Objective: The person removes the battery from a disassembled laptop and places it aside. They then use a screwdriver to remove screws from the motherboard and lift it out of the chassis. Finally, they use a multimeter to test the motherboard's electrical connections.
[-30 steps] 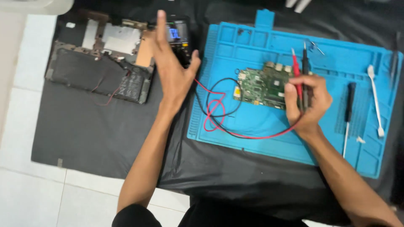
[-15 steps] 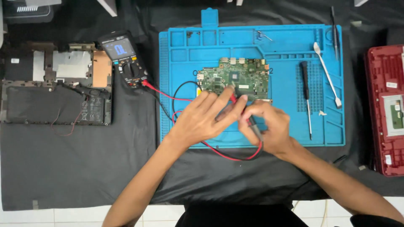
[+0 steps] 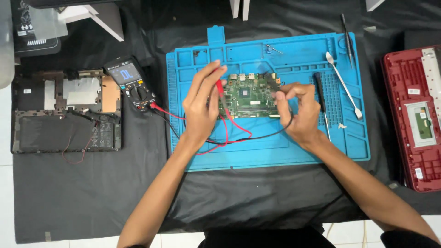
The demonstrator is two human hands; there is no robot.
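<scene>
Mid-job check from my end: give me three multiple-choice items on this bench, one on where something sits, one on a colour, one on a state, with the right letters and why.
1. Where does the multimeter sit?
A. On the black cloth left of the blue mat
B. On the red laptop shell
C. On the circuit board

2. What colour is the probe in the left hand?
A. Yellow
B. Red
C. White

3. What is the state of the black screwdriver?
A. Held in the right hand
B. Standing upright
C. Lying untouched on the mat

Answers:
1 A: the meter lies on the black cloth, just off the blue mat's left edge.
2 B: the red probe shows between the left fingers over the circuit board.
3 C: it lies flat beside the right hand, which pinches the black probe instead.
</scene>
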